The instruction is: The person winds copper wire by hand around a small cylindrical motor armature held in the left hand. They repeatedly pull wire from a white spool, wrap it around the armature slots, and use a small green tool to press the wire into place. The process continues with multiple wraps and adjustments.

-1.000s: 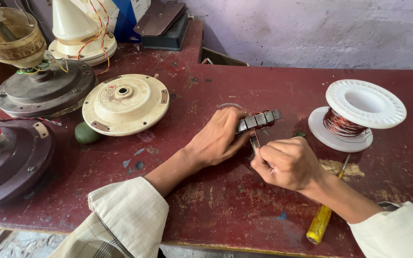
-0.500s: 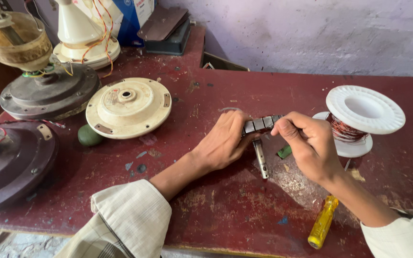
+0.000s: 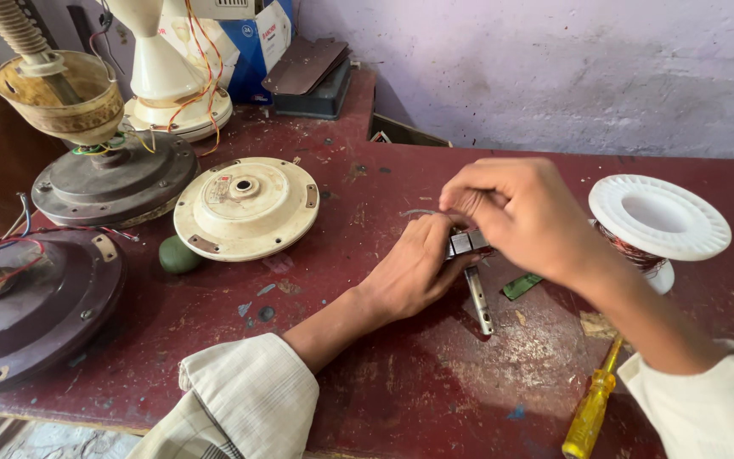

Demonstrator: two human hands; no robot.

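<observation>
Hands meet over a small grey metal block (image 3: 462, 243) on the red workbench (image 3: 401, 382). Left hand (image 3: 414, 268) grips it from below; right hand (image 3: 516, 212) curls over it, fingers pinched. White wire spool (image 3: 657, 217) stands just beside them.

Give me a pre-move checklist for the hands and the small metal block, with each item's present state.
1. Left hand steadies the small grey segmented metal block on the red-brown wooden bench: ok.
2. Right hand is over the block: ok; its grip is hidden, cannot tell.
3. Slim metal tool lies flat beside the left hand: ok.
4. Yellow-handled screwdriver sits near the bench's front edge: not ok.
5. White plastic spool of copper wire stands upright behind the right forearm: ok.
6. Wire running to the block: cannot tell.
</observation>
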